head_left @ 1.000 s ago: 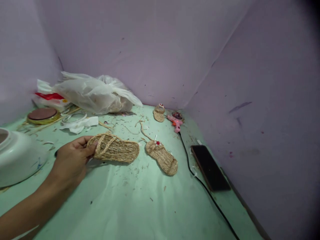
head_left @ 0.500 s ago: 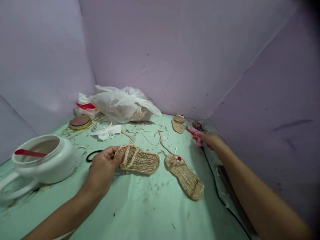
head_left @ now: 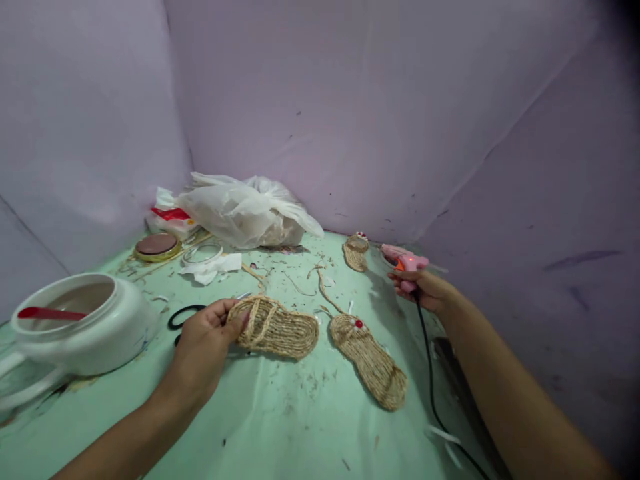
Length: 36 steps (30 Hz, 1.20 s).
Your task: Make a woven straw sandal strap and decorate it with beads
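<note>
Pinched at its left end, a braided jute slipper sole with two cord strips across it is in my left hand. My right hand is wrapped round the handle of a pink glue gun, which is off the table with an orange light showing and its black cord hanging down. Between the hands lies a second jute slipper with a red and white bead decoration and a loose cord at its top. A smaller jute slipper rests farther back near the wall.
A white pot with a red stick in it stands at left. Black-handled scissors lie partly behind my left hand. At the back are a plastic bag, a round lid and paper scraps. Purple walls enclose the green table.
The glue gun has come up off the table in my right hand, which now grips its handle. My left hand still holds the slipper sole almost in place.
</note>
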Tool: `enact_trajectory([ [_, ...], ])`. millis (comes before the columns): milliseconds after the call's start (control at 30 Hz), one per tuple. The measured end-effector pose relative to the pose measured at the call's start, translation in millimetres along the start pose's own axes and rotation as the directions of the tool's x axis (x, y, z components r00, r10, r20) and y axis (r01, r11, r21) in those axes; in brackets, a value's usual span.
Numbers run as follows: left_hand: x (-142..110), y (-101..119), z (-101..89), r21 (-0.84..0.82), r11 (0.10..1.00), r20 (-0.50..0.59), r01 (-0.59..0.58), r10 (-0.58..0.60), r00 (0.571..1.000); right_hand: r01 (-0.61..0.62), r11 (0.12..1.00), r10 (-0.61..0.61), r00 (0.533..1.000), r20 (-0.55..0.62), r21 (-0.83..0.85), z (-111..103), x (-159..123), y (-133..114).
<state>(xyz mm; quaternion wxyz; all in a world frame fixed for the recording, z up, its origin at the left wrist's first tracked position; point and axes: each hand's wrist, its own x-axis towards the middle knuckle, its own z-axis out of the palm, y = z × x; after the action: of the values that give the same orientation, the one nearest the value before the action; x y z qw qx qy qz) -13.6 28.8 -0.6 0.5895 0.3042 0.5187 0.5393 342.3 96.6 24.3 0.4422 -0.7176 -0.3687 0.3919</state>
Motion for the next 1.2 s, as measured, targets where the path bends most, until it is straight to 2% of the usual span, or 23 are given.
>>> enact_trajectory([
  [67, 0.0, 0.3, 0.5, 0.001, 1.0, -0.023, -0.001, 0.001, 1.0, 0.035, 0.999, -0.035, 0.999, 0.006, 0.034, 0.9, -28.3, -4.4],
  [267, 1.0, -0.5, 2.1, -0.029, 0.999, -0.019, -0.036, 0.036, 0.999, 0.297, 0.946, -0.304, 0.952, 0.032, 0.132, 26.2, -114.8, -9.4],
  [400, 0.5, 0.4, 2.6, -0.04, 0.997, -0.033, -0.07, 0.069, 0.997, 0.363, 0.902, -0.388, 0.919, 0.066, 0.235, 41.0, -148.9, -0.9],
  [500, -1.5, 1.7, 2.1, -0.056, 0.992, -0.049, -0.117, 0.114, 0.992, 0.356, 0.904, -0.387, 0.917, 0.1, 0.235, 45.4, -167.8, 13.4],
  [567, -3.4, 1.3, 2.2, -0.041, 0.989, -0.079, -0.143, 0.14, 0.987, 0.369, 0.908, -0.396, 0.912, 0.111, 0.2, 47.7, -177.3, 24.9],
  [733, -7.2, -4.5, 4.9, -0.023, 0.983, -0.064, -0.182, 0.18, 0.982, 0.416, 0.905, -0.426, 0.888, 0.174, 0.094, 57.4, -187.3, 45.5],
  [833, -10.0, -6.4, 6.3, -0.028, 0.984, -0.05, -0.178, 0.177, 0.983, 0.47, 0.883, -0.458, 0.861, 0.223, -0.002, 63.1, -188.4, 48.7],
  [967, -12.5, -5.9, 7.1, -0.043, 0.983, -0.023, -0.18, 0.18, 0.983, 0.552, 0.823, -0.52, 0.828, 0.209, -0.136, 65.6, -188.8, 49.4],
  [1200, -16.4, -9.0, 8.9, -0.048, 0.984, 0.005, -0.171, 0.172, 0.985, 0.607, 0.77, -0.58, 0.794, 0.181, -0.196, 69.4, -189.2, 51.3],
])
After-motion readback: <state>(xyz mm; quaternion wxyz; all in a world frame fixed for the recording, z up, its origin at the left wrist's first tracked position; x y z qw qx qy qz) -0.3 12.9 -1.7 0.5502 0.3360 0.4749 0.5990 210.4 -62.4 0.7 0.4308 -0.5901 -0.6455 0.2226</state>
